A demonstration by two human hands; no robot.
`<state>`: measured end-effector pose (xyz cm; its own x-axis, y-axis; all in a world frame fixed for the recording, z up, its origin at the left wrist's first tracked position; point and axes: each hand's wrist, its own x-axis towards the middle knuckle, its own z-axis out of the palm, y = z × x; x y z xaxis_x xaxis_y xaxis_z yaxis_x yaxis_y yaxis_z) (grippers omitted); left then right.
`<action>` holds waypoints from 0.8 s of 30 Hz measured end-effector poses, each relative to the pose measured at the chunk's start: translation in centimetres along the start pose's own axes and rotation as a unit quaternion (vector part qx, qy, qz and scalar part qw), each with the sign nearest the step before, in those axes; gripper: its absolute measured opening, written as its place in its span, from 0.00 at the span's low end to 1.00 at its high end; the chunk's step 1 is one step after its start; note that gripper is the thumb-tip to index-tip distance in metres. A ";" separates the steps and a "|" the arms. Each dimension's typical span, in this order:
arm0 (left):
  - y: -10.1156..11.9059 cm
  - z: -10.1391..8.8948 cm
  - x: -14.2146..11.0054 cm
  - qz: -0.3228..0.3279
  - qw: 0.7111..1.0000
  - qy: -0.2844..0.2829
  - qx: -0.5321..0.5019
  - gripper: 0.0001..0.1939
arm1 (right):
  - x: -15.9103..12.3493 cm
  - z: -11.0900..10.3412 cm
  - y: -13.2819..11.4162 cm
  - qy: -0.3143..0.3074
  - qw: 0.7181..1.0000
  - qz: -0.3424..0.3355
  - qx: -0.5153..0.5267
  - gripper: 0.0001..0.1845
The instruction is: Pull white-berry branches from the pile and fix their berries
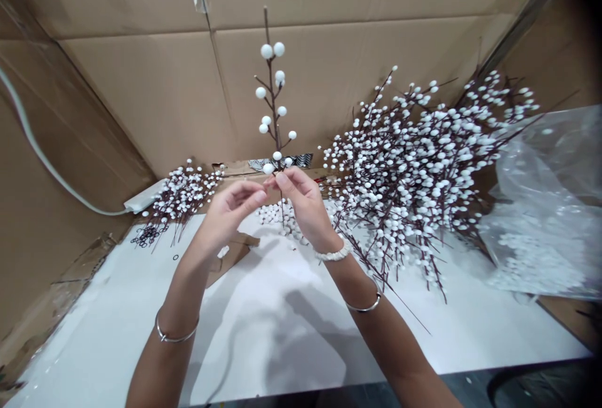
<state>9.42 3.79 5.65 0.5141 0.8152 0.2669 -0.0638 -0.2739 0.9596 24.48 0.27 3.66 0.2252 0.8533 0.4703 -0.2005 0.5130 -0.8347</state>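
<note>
A brown artificial berry branch [271,91] with white round berries stands upright before me. My right hand [305,201] pinches its lower stem between thumb and fingers. Close against it, my left hand [235,207] has thumb and fingertips drawn together beside the lowest berries; what they hold is hidden. Below the hands, the thin end of the stem points down over a pile of loose white berries [270,214] on the white table [263,345].
A large heap of berry branches [414,163] lies to the right, beside a clear plastic bag [540,251] of white berries. At left are a smaller bunch [181,192], small dark rings [147,235] and a white power strip [145,196]. Cardboard walls [141,94] enclose the table.
</note>
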 end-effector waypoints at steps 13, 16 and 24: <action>-0.7 1.4 -0.4 -0.042 0.989 -0.048 0.137 0.11 | 0.8 -1.0 -0.6 0.056 0.993 0.025 0.104 0.15; -1.2 2.1 -0.4 -0.054 0.985 -0.084 0.140 0.11 | 0.8 -1.2 -0.6 0.069 0.996 -0.001 0.059 0.16; -2.4 3.2 0.3 -0.017 0.968 -0.115 0.224 0.20 | 1.5 -3.0 -0.7 0.133 0.989 -0.014 0.057 0.10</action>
<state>12.43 3.04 3.13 0.6899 0.7061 0.1595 0.3069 -0.4849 0.8190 27.80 0.93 4.13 0.4726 0.7911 0.3884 -0.2931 0.5567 -0.7773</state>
